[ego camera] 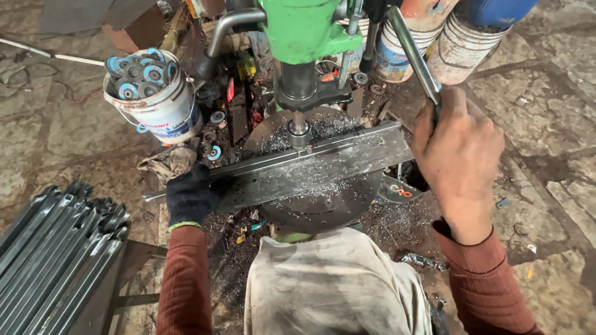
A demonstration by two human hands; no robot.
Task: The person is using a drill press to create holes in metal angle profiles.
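The pale, stained cloth (335,285) over the person's lap fills the bottom of the view, with two rust-red sleeves reaching out on either side. The gloved left hand (189,197) is wrapped around the near end of a long steel angle bar (310,166), pinning it flat on the round drill table (323,208). The bare right hand (458,155) is clenched on the feed lever (415,53) of the green drill press (304,31). The bit and chuck (299,131) stand right at the bar's upper edge, about mid-length; whether the bit has entered the metal cannot be told. Steel shavings lie thick on the bar and table, so drilling looks well under way. A stack of dark bars (59,248) lies to the left, a bucket of blue-centred discs (152,93) beyond.
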